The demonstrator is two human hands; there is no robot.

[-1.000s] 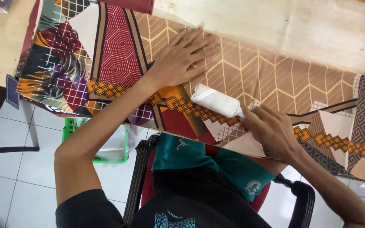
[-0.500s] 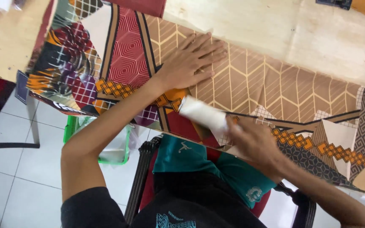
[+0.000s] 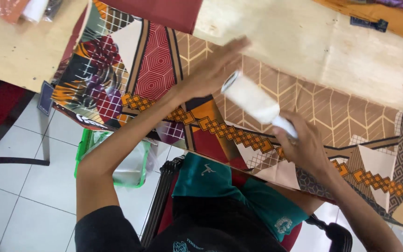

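Observation:
A patterned cloth (image 3: 155,70) in red, brown, orange and cream lies spread over a plywood table (image 3: 304,42) and hangs off its near edge. My left hand (image 3: 211,70) lies flat on the cloth with fingers spread, pressing it down. My right hand (image 3: 304,144) grips the handle of a white lint roller (image 3: 253,100), whose roll points up and to the left, raised over the cloth beside my left hand.
A green basket with a plastic bag (image 3: 117,158) stands on the white tiled floor under the table edge. A dark red cloth (image 3: 164,11) lies at the top. Orange fabric (image 3: 388,18) sits at the far right corner. I sit on a chair (image 3: 164,196).
The lint roller has moved up and left across the cloth, from lying near the table edge to a raised tilt beside my left hand. My left hand stays flat on the cloth.

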